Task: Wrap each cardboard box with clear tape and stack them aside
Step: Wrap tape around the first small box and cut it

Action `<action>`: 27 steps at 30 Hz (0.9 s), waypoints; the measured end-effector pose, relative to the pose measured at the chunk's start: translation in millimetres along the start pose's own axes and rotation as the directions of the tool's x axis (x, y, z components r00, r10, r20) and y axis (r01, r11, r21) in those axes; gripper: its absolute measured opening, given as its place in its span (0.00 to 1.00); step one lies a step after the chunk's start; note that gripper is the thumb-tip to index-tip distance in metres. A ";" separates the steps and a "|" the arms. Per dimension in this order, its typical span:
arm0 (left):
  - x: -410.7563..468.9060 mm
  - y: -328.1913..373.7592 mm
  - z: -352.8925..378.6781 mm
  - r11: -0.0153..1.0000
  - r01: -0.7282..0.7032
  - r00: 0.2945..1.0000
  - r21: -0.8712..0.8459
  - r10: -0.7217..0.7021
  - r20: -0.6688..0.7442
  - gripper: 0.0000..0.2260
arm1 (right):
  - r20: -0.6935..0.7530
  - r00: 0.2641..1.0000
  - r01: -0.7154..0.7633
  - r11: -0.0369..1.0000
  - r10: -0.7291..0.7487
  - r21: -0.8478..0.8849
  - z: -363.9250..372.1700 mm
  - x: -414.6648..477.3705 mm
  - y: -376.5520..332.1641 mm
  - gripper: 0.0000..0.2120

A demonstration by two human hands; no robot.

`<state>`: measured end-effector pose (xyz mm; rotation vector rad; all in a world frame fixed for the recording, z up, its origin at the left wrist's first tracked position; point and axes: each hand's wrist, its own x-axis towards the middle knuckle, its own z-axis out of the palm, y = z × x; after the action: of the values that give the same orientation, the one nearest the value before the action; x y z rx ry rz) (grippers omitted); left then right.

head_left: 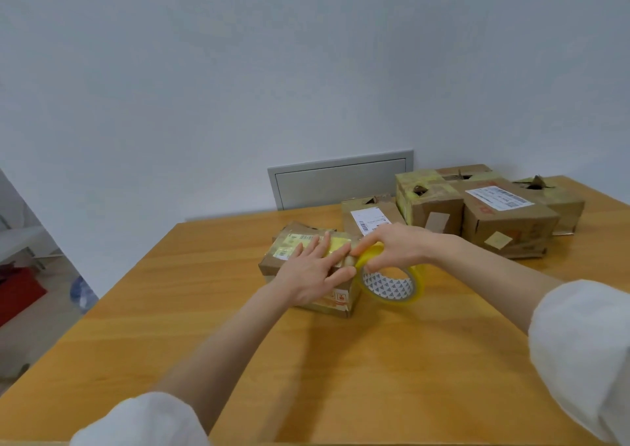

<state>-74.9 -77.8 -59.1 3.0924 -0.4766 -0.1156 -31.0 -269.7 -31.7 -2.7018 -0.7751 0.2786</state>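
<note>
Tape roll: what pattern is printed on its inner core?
The core is white with rows of small dark triangles; the head view shows it best.

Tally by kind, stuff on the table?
Cardboard boxes: 6 (the rear ones overlap, so the count could be off by one)
Clear tape roll: 1
Total: 7

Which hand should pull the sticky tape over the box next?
The right hand: it grips the tape roll right beside the small box. The left hand lies flat on that box, probably steadying it.
</note>
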 end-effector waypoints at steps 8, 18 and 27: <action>13.8 36.6 -2.0 0.978 0.158 0.987 0.135 -0.155 -0.026 0.40 | -0.069 0.996 -0.037 0.946 0.063 0.323 12.2 -28.4 37.8 0.43; 7.6 24.8 -46.7 0.853 0.012 0.885 -0.522 -0.252 -0.391 0.08 | -0.500 0.860 0.205 0.830 0.100 0.519 -68.8 -13.1 -12.9 0.32; 2.4 1.8 -42.4 0.622 0.007 0.842 -0.783 -0.425 -0.331 0.14 | -0.525 0.850 0.333 0.806 -0.033 0.490 -76.7 10.8 -53.4 0.22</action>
<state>-70.0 -80.2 -17.0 2.1774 0.0209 0.3770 -27.1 -239.8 57.4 -1.9708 -0.6607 -0.2104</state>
